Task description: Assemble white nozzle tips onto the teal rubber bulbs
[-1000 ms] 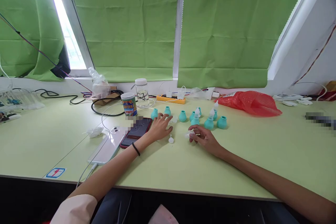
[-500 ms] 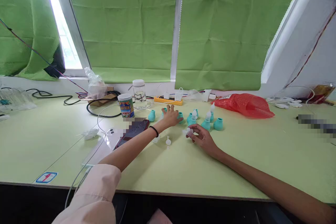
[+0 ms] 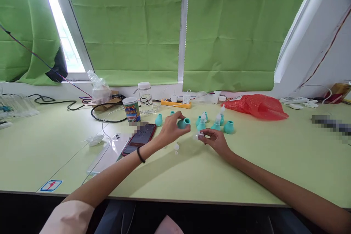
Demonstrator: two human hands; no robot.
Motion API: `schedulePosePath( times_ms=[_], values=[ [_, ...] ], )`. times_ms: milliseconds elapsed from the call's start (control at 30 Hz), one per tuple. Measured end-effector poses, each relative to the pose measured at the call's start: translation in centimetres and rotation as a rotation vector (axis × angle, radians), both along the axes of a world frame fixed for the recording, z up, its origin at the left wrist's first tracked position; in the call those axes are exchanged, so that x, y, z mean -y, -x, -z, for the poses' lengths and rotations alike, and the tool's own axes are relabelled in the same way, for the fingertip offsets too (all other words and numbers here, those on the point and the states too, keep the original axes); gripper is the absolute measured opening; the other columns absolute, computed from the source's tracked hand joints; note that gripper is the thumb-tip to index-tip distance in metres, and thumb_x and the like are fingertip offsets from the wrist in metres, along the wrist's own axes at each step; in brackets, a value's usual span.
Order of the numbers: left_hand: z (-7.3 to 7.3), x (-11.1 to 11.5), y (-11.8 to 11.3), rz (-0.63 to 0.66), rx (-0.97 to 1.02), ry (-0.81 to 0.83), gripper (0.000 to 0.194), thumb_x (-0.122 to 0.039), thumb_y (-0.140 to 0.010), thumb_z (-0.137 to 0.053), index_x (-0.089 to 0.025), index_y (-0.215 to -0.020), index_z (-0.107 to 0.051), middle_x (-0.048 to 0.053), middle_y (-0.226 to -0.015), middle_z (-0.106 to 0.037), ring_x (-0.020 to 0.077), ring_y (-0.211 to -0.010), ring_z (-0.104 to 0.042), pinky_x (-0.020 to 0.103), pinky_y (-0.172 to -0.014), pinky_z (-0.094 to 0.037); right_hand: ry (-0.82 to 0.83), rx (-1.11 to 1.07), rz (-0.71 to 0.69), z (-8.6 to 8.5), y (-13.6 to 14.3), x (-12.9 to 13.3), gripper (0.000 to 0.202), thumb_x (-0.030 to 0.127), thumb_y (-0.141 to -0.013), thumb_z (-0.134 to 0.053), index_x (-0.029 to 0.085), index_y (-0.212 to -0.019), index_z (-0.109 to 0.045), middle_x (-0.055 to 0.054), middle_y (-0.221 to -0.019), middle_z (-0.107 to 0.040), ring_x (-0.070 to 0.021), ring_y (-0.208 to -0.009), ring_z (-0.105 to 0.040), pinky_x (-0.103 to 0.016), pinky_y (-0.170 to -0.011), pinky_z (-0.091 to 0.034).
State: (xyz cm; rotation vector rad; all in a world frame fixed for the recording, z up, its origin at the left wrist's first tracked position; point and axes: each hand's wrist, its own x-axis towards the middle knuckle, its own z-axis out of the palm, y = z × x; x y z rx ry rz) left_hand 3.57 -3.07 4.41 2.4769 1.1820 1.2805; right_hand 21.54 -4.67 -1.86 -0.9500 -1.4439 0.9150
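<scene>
A teal rubber bulb (image 3: 184,122) is gripped in my left hand (image 3: 170,128), lifted above the table with its open neck turned toward the right. My right hand (image 3: 218,143) pinches a small clear plastic piece (image 3: 200,136), partly covered by the fingertips, low over the table. Just beyond my right hand stand several teal bulbs, some with translucent pointed tips (image 3: 218,118) in their necks. An open-necked bulb (image 3: 228,127) stands to their right, another bulb (image 3: 158,119) behind my left hand. Small translucent parts (image 3: 176,147) lie between my hands on the tabletop.
Left of my hands lie a dark phone (image 3: 141,139) and a pale phone (image 3: 109,157) with a white cable. Behind stand a patterned can (image 3: 131,110) and a lidded clear bottle (image 3: 145,98). An orange power strip (image 3: 175,104) and red plastic bag (image 3: 255,107) lie along the back.
My left hand has taken hold of a teal bulb from the group, raised it and drawn it nearer. The right hand stays close to its place, still pinching the clear piece.
</scene>
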Motion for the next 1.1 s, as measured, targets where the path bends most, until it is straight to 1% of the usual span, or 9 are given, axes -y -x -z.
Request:
schedulePosePath(
  times_ms=[133,233,367,433,533,700,867,1000,1100],
  values=[
    [1.2,3.4,1.0,0.177,-0.097,0.147,0.015,-0.028,-0.067,-0.048,-0.016,-0.076,-0.048,-0.003,-0.062,-0.051,0.0082,-0.054,-0.044,0.02,-0.051,-0.034,0.14,-0.081,-0.239,-0.7,-0.4,0.0,0.02,0.022,-0.055,-0.069,0.014,-0.071,-0.061,0.0,-0.061,-0.057,-0.0078,-0.05,-0.048,-0.022,-0.047,-0.043],
    [2.7,4.3,0.9,0.166,-0.095,0.18,0.016,-0.027,-0.068,-0.048,-0.016,-0.08,-0.05,-0.001,-0.068,-0.055,0.0099,-0.059,-0.047,0.021,-0.056,-0.035,0.212,-0.102,-0.383,-1.3,-0.8,0.1,0.02,0.018,-0.053,-0.069,0.015,-0.072,-0.064,-0.001,-0.064,-0.06,-0.0081,-0.052,-0.051,-0.022,-0.047,-0.044],
    [4.0,4.3,0.6,0.16,-0.067,0.216,0.025,-0.033,-0.065,-0.054,-0.016,-0.082,-0.052,0.002,-0.077,-0.057,0.013,-0.069,-0.05,0.023,-0.063,-0.037,0.199,-0.03,-0.438,-2.1,-1.2,0.4,0.016,0.017,-0.055,-0.068,0.014,-0.07,-0.064,-0.001,-0.058,-0.061,-0.0084,-0.048,-0.052,-0.022,-0.045,-0.045],
    [4.3,4.3,0.5,0.141,-0.068,0.242,0.029,-0.037,-0.061,-0.057,-0.015,-0.08,-0.053,0.002,-0.077,-0.057,0.0136,-0.068,-0.05,0.023,-0.062,-0.036,0.18,0.045,-0.449,-2.2,-1.3,0.6,0.015,0.017,-0.056,-0.068,0.013,-0.07,-0.064,-0.001,-0.055,-0.059,-0.0081,-0.045,-0.051,-0.022,-0.044,-0.045],
    [4.6,4.4,0.6,0.128,-0.084,0.278,0.021,-0.034,-0.063,-0.055,-0.015,-0.074,-0.053,0.0,-0.069,-0.055,0.0115,-0.061,-0.047,0.021,-0.055,-0.034,0.154,0.142,-0.459,-2.1,-1.1,0.7,0.016,0.019,-0.057,-0.067,0.012,-0.072,-0.063,0.0,-0.054,-0.058,-0.0078,-0.044,-0.05,-0.021,-0.043,-0.044],
    [4.8,4.3,0.9,0.201,-0.104,0.354,0.017,-0.029,-0.065,-0.052,-0.014,-0.071,-0.056,-0.003,-0.059,-0.051,0.0076,-0.052,-0.04,0.019,-0.049,-0.03,0.067,0.316,-0.422,-1.6,-0.9,1.0,0.021,0.024,-0.06,-0.065,0.012,-0.078,-0.062,-0.003,-0.064,-0.058,-0.0087,-0.048,-0.051,-0.022,-0.044,-0.046],
    [4.8,4.0,1.1,0.234,-0.11,0.403,0.02,-0.032,-0.064,-0.053,-0.013,-0.069,-0.057,-0.004,-0.055,-0.046,0.0064,-0.05,-0.037,0.018,-0.047,-0.028,-0.224,0.45,-0.353,-1.9,-0.7,1.8,0.022,0.024,-0.062,-0.063,0.015,-0.082,-0.063,-0.005,-0.074,-0.059,-0.0117,-0.061,-0.054,-0.022,-0.049,-0.047],
    [4.9,3.8,1.3,0.255,-0.105,0.411,0.021,-0.033,-0.064,-0.053,-0.012,-0.064,-0.056,-0.004,-0.052,-0.041,0.0059,-0.049,-0.033,0.018,-0.046,-0.027,-0.499,0.526,-0.28,-1.7,-0.4,2.2,0.019,0.022,-0.065,-0.061,0.018,-0.084,-0.064,-0.005,-0.072,-0.059,-0.0112,-0.06,-0.053,-0.022,-0.048,-0.043],
    [5.0,3.8,1.3,0.254,-0.096,0.395,0.021,-0.033,-0.064,-0.053,-0.012,-0.063,-0.056,-0.004,-0.052,-0.041,0.006,-0.049,-0.033,0.018,-0.045,-0.026,-0.521,0.545,-0.244,-1.4,-0.3,2.2,0.02,0.024,-0.066,-0.06,0.02,-0.085,-0.064,-0.005,-0.072,-0.061,-0.0121,-0.059,-0.053,-0.023,-0.047,-0.043]
  ],
)
